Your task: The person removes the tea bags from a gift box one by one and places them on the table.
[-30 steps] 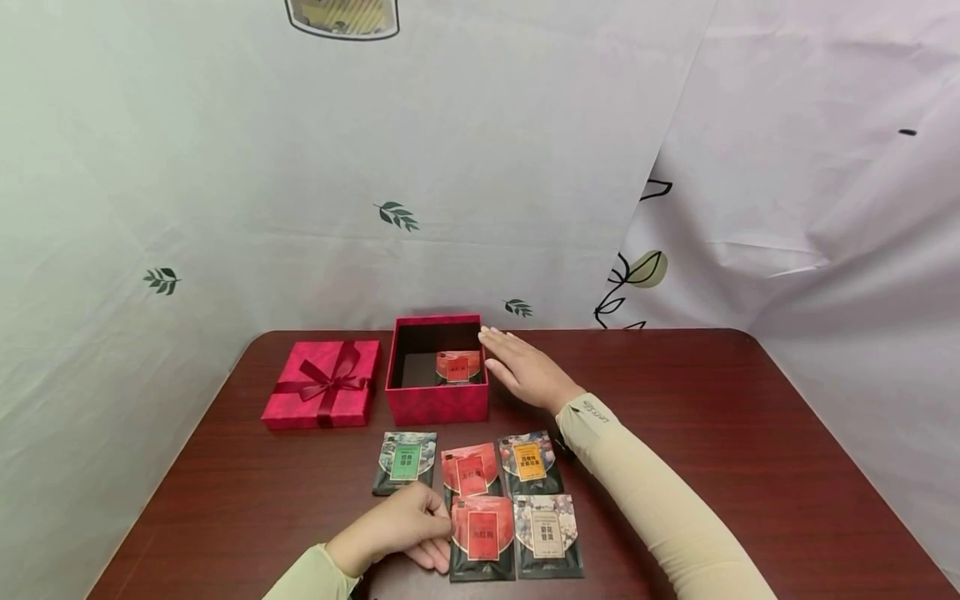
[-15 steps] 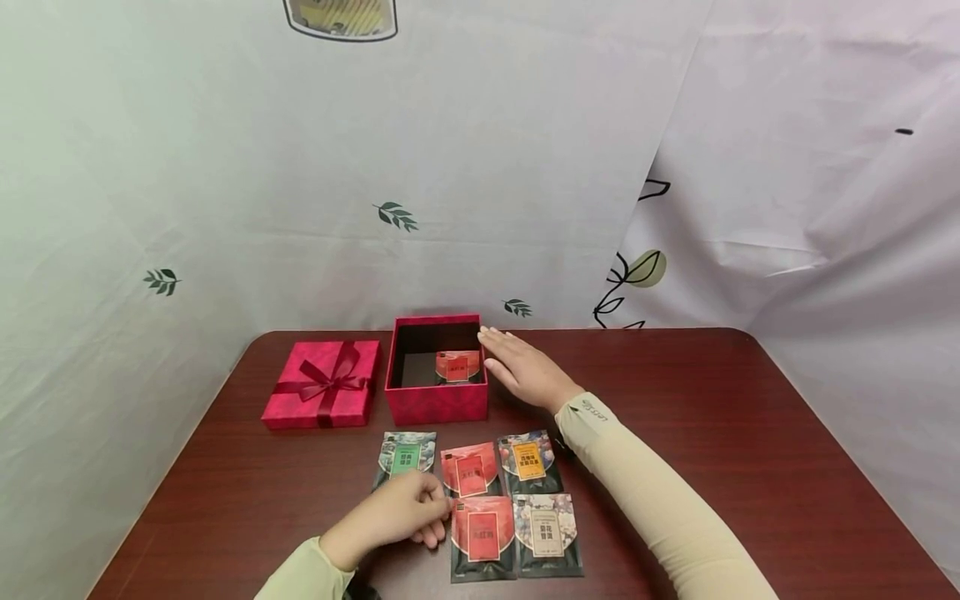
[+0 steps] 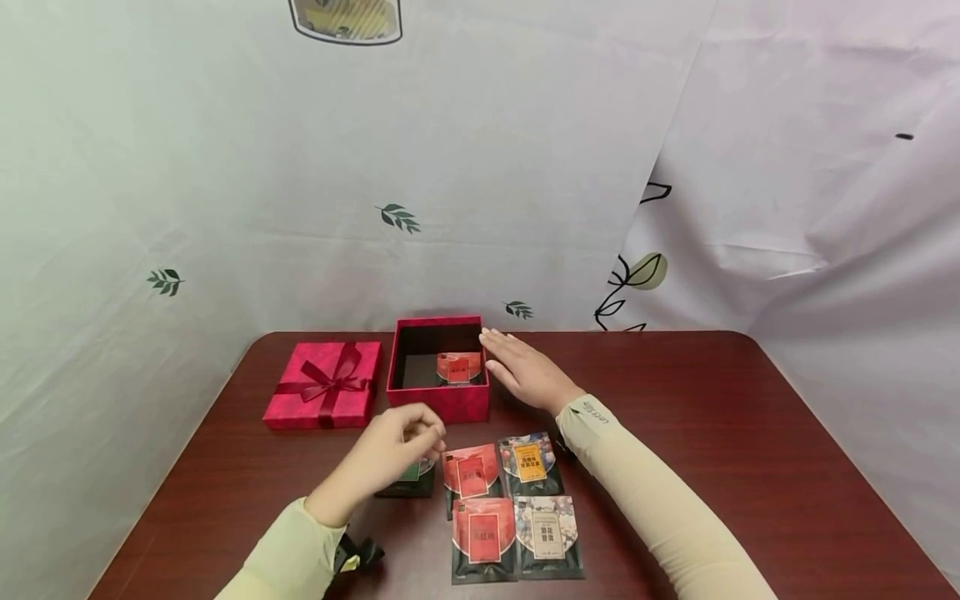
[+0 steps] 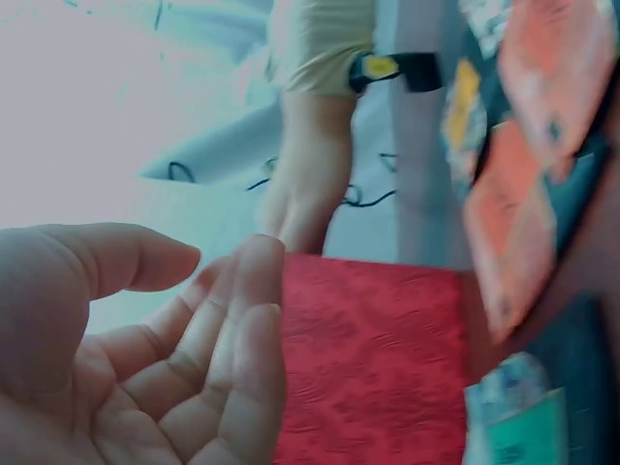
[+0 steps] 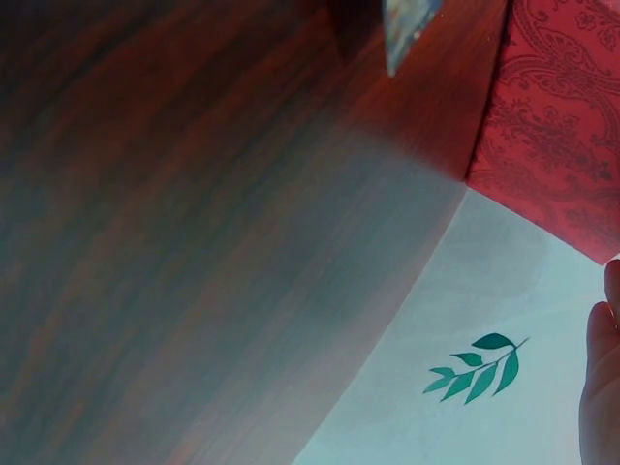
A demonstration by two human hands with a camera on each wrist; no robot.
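My left hand [image 3: 401, 442] hovers over the green-label tea packet [image 3: 408, 483], just in front of the red gift box [image 3: 438, 404]. Its fingers are loosely bent, and the left wrist view shows nothing between thumb and fingers. My right hand [image 3: 532, 375] touches the box's right side with straight fingers; only its fingertips [image 5: 603, 339] show in the right wrist view. Inside the box lies one red tea packet [image 3: 459, 368]. Two more red packets [image 3: 483, 537] lie on the table beside an orange-label packet [image 3: 531, 462] and a beige-label packet [image 3: 548, 537].
A red lid [image 3: 326, 387] with a dark ribbon bow sits left of the box. The brown table [image 3: 690, 433] runs back to a white curtain [image 3: 487, 167] with leaf prints.
My left hand has lifted from beside the front red packet and moved forward, up toward the box. My right hand stays against the box. The packets have not moved.
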